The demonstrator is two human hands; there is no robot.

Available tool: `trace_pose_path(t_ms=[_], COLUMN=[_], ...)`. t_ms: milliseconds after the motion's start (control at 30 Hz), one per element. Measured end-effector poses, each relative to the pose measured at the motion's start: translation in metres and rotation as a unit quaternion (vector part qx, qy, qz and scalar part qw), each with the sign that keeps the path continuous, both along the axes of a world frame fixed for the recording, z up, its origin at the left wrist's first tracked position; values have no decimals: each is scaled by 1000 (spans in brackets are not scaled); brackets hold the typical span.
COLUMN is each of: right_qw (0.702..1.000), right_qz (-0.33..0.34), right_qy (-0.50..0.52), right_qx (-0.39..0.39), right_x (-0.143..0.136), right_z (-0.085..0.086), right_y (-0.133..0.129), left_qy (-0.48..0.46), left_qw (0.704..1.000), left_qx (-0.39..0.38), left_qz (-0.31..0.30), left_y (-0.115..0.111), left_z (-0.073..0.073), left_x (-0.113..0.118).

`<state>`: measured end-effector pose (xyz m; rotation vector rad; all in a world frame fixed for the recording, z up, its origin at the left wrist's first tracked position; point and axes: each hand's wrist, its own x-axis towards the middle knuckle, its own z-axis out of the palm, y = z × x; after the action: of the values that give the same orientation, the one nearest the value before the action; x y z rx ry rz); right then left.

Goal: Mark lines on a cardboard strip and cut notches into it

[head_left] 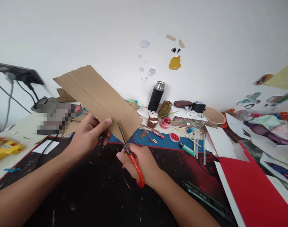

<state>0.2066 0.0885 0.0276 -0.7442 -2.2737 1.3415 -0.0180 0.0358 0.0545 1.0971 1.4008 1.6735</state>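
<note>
A long piece of brown cardboard (96, 91) is held up in the air, slanting from upper left to lower right, with a crease along it. My left hand (90, 134) pinches its lower edge, thumb on the near face and fingers behind. In my right hand (141, 160) is a pair of scissors (136, 168) with red-orange handles. Their blades point up and left and lie at the cardboard's lower edge, near its right end. One blade shows in front of the cardboard; the other is mostly hidden.
Below the hands lies a dark mat (91, 189) with scraps on it. Behind stand a black thermos (156, 96), small paint jars (152, 119) and a green glue stick or cutter (187, 149). Red paper (250, 186) lies right; a yellow tool (6, 149) lies left.
</note>
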Motion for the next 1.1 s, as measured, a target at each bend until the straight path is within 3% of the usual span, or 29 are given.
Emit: trace_pose_path(t_ms=[233, 500, 700, 1100], right_qw=[998, 1000, 999, 1000], right_qz=[26, 14, 13, 4], right_qy=[-2, -17, -11, -21], right_qx=[-52, -13, -34, -18], right_x=[1, 0, 1, 0], right_z=[6, 6, 7, 3], right_y=[2, 2, 1, 0], left_qy=[9, 25, -9, 34], left_qw=[1000, 1000, 1000, 999], left_qx=[-9, 8, 4, -4], left_qz=[-7, -15, -9, -30], left_y=[2, -1, 0, -2], left_z=[0, 2, 3, 7], left_x=[-5, -6, -6, -6])
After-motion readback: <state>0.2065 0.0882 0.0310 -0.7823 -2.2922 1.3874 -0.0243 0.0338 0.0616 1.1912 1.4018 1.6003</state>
